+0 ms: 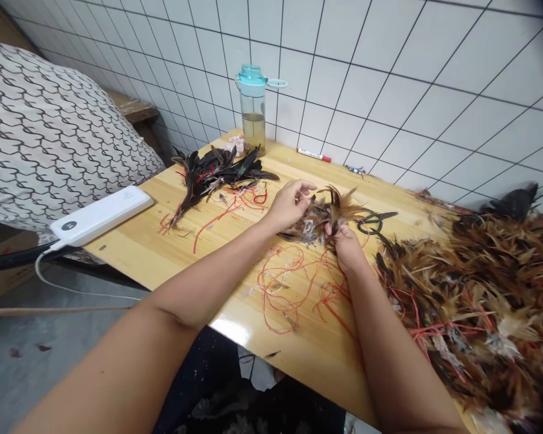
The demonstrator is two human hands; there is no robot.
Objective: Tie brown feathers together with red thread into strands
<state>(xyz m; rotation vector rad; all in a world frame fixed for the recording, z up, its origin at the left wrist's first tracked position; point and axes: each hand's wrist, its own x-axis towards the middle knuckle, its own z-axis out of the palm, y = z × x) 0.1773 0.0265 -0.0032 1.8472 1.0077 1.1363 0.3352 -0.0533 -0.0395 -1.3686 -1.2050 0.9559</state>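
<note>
My left hand (pixel 290 204) and my right hand (pixel 346 244) both grip a small bunch of brown feathers (pixel 328 212) above the wooden table (pixel 163 241). The left fingers pinch the bunch at its top left. The right hand is closed round its lower right end. Loose red threads (pixel 294 283) lie on the table under and in front of my hands. A pair of black scissors (pixel 376 222) lies just right of the bunch.
A large heap of brown feathers (pixel 475 301) covers the table's right side. Dark feathers (pixel 217 172) lie at the back left, with a teal-capped bottle (pixel 253 108) and a red marker (pixel 314 155) behind. A white power bank (pixel 102 215) sits at the left edge.
</note>
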